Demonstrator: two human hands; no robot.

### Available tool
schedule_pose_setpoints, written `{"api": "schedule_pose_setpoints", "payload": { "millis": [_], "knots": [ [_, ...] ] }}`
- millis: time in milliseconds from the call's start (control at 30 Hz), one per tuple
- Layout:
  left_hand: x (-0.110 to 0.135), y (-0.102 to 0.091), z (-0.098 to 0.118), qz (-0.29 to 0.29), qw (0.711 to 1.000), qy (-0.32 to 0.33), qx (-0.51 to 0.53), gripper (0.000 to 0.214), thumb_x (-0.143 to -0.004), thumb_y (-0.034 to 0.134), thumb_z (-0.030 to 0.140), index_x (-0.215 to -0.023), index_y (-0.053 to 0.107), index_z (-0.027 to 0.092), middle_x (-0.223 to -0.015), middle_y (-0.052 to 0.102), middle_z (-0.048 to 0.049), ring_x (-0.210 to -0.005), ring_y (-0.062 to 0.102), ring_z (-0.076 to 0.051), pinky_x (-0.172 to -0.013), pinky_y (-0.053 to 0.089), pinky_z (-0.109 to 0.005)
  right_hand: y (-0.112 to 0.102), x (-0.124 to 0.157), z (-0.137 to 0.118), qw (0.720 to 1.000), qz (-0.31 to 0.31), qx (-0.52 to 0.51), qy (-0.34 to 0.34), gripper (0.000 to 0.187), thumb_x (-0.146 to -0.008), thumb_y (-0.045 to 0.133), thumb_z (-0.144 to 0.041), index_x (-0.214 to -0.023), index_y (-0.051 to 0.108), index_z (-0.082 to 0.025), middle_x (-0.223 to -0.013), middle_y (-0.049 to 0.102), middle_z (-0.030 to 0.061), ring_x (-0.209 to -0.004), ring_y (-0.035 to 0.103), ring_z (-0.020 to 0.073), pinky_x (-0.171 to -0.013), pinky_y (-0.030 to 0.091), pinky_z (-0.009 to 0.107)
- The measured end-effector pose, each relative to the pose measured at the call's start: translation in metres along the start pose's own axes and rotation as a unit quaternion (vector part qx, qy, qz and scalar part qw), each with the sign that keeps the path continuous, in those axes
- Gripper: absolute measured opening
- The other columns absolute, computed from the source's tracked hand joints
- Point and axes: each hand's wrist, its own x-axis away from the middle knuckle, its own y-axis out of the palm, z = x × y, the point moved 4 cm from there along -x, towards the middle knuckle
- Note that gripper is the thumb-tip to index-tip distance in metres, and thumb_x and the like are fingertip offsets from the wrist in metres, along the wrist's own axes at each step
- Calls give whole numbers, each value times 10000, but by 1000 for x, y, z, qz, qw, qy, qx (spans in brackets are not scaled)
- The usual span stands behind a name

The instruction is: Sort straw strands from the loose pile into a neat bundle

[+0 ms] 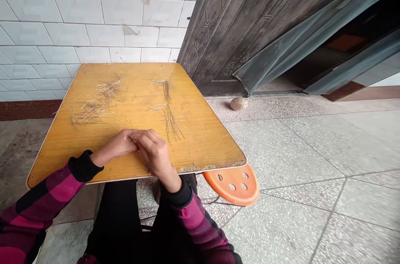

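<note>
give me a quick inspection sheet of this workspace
surface: yellow wooden tabletop, chipped front edge
job's things: loose thin pale and brown strands at left, second strand patch at right
grippers: left hand and right hand together on the tabletop, fingers overlapping, anything held hidden
clutter: small worn ball on the floor
cables: nothing seen
surroundings: white tiled wall, dark metal door, speckled stone floor, orange stool
</note>
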Motion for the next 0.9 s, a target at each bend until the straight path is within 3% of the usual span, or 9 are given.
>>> {"api": "schedule_pose_setpoints", "payload": {
  "millis": [100,133,200,300,367,500,600,733,900],
  "knots": [
    [5,-8,12,-95,995,-14,38,246,-664,749,244,-880,693,142,-831,655,-44,-760,559,-156,-686,451,-288,-20,6,3,983,83,-144,85,144,-925,539,-245,-934,682,-240,-883,685,38,-802,633,172,-752,513,338],
    [5,-13,13,-108,993,-24,47,290,-684,744,274,-937,690,144,-879,665,-60,-785,571,-157,-702,452,-288,-25,9,6,967,107,-198,120,124,-920,553,-261,-916,674,-238,-848,677,27,-736,622,153,-703,509,316],
    [3,-28,14,-79,995,-22,49,279,-692,750,295,-917,693,140,-839,664,-54,-742,566,-138,-701,443,-277,-29,15,11,925,120,-311,180,105,-909,575,-288,-884,659,-229,-786,650,6,-635,580,115,-617,481,268],
    [-2,-43,14,2,998,23,58,246,-719,739,351,-836,697,138,-809,666,-49,-696,550,-118,-683,422,-258,-21,23,17,853,70,-453,248,149,-868,633,-335,-810,633,-197,-702,600,-14,-555,513,78,-540,422,217],
    [-3,-42,14,13,997,43,64,296,-750,708,419,-844,705,138,-860,684,-73,-745,572,-136,-707,427,-268,-9,28,18,800,11,-526,289,217,-823,680,-377,-774,602,-180,-640,555,-28,-497,455,62,-479,373,194],
    [1,-21,20,-96,993,58,44,413,-779,655,522,-904,724,134,-941,701,-110,-861,605,-186,-814,443,-319,14,34,9,694,-113,-637,316,344,-749,730,-453,-735,519,-181,-565,431,-70,-418,325,38,-387,272,154],
    [6,-10,24,-154,987,47,15,374,-771,675,493,-878,731,139,-865,706,-92,-821,611,-186,-803,449,-322,22,35,3,640,-149,-687,310,366,-730,744,-440,-717,475,-191,-549,364,-88,-406,256,31,-359,213,132],
    [9,-13,24,-139,990,25,23,274,-750,700,411,-731,712,138,-667,654,-43,-658,560,-142,-707,433,-287,22,35,9,613,-118,-700,347,292,-730,755,-359,-734,524,-180,-538,380,-90,-397,214,20,-348,155,125],
    [7,-17,17,-116,992,-8,56,225,-721,688,360,-668,684,141,-605,607,-22,-579,501,-110,-616,388,-257,13,39,18,660,-83,-632,398,230,-732,753,-342,-774,625,-156,-571,532,-58,-376,253,9,-349,162,146]
  ]
}}
